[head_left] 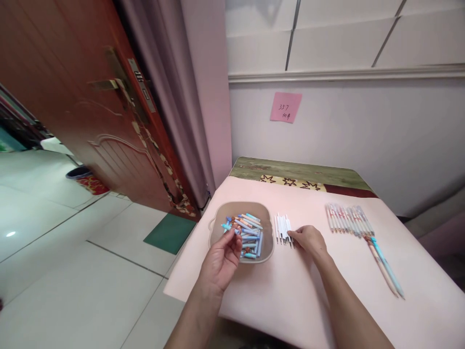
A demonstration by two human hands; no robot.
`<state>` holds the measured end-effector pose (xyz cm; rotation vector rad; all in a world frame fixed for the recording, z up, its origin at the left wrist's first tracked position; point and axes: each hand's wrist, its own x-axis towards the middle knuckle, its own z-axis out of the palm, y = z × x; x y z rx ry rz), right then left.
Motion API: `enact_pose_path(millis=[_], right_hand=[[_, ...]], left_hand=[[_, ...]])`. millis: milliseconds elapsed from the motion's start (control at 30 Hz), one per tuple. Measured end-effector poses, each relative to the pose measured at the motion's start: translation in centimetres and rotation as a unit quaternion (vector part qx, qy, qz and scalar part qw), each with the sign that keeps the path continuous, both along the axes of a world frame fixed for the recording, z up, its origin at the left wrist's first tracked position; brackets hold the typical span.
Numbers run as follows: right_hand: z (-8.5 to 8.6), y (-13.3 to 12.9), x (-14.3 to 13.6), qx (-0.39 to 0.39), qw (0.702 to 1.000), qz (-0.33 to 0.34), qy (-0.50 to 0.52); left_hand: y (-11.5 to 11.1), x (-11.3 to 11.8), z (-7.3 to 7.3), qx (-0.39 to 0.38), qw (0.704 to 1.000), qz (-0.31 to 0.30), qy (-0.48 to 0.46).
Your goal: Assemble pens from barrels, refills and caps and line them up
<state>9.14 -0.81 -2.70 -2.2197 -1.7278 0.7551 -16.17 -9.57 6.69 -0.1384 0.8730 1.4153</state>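
Observation:
My left hand point(227, 252) is over the near left part of a beige basin point(269, 242), its fingers pinched on a small blue pen part point(237, 231). Inside the basin lie several blue, orange and light pen parts point(250, 228). To the right of the basin, thin white refills point(282, 228) lie side by side, tips toward me. The fingertips of my right hand point(305, 240) are pressed together at the right end of this row, on a refill.
A row of patterned pens point(348, 220) lies at the right, with two longer pens point(387, 266) below it. The table point(269, 300) has a pale pink cover. A pink note point(286, 107) is on the wall, and a brown door point(90, 97) stands left.

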Motion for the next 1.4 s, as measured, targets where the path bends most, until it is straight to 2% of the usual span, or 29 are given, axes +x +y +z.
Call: enact_pose_path(millis=[267,567,867,967,1033,1100,1167,1233,1300,1400], right_hand=[[0.0,-0.2,0.2,-0.007,1.0,0.021,0.001],[0.3,-0.3,-0.4,-0.003,1.0,-0.003,-0.03],[0.4,-0.8,0.1,-0.005,1.0,0.018,0.008],[1.4,-1.0,0.4,0.022,0.999,0.005,0.042],[3.0,-1.0,-0.9,0.096,0.992,0.001,0.085],[4.8,-0.8,-3.8,0.174,0.975,0.079,0.112],[6.3,-0.6,-7.7,0.203,0.944,0.249,0.077],[7.0,-0.4,-11.8,0.179,0.884,0.428,-0.062],[6.7,-0.1,-15.1,0.163,0.854,0.483,-0.098],[5.4,0.5,-17.7,0.148,0.826,0.527,-0.134]], left_hand=[[0.0,-3.5,0.7,0.027,0.997,0.062,-0.03],[0.0,-3.0,1.1,0.039,0.997,0.009,-0.059],[0.1,-4.7,1.0,0.045,0.998,0.046,-0.02],[0.1,-5.0,1.0,0.045,0.997,0.06,-0.02],[0.3,-4.7,0.9,0.043,0.997,0.063,-0.023],[0.6,-4.1,1.0,0.038,0.997,0.058,-0.025],[0.8,-3.4,1.1,0.035,0.998,0.047,-0.022],[0.8,-3.0,1.4,0.035,0.999,0.037,-0.013],[0.6,-3.1,1.5,0.038,0.999,0.036,-0.004],[0.1,-3.8,1.5,0.04,0.998,0.043,-0.001]])
